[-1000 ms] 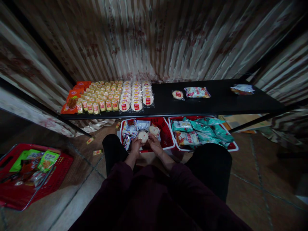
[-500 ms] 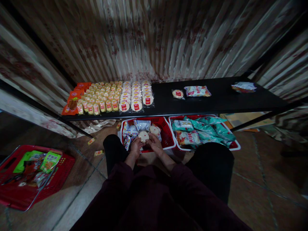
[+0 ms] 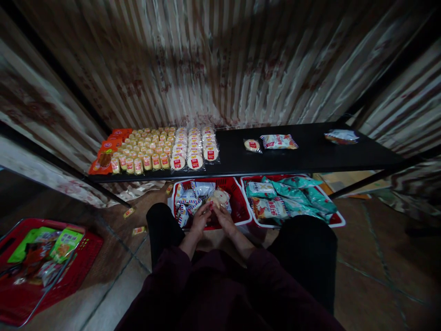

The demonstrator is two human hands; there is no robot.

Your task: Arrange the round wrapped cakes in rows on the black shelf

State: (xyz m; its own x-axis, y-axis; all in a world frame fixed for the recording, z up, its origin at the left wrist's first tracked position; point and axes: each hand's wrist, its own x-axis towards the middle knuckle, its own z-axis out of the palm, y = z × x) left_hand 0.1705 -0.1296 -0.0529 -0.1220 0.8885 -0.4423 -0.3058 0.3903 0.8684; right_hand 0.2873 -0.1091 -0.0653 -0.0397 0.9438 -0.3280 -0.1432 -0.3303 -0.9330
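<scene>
Round cake (image 3: 214,202): right at my fingertips, pale and wrapped, just ahead of both hands and above the near part of the middle basket (image 3: 241,209).
Left hand (image 3: 200,218): in from the left, fingers bent inward and nearly closed, pinching the cake's near left side.
Right hand (image 3: 223,219): mirroring that from the other side, fingers curled and nearly closed on the same wrapper (too dim, down here, to make out each finger).
Forearms: both reaching forward between my knees, dark sleeves up off the wrists, hands angled in until the fingertips almost meet.
Basket: striped packets (image 3: 188,202) crowd its left half; another pale cake (image 3: 223,195) lies just beyond my grip.
Shelf (image 3: 310,154): above and beyond my hands, rows of matching wrapped cakes (image 3: 195,161) stand beside small yellow packs (image 3: 147,162).
Right-hand basket (image 3: 340,218): just beside the middle one, loaded with teal bags (image 3: 292,192).
</scene>
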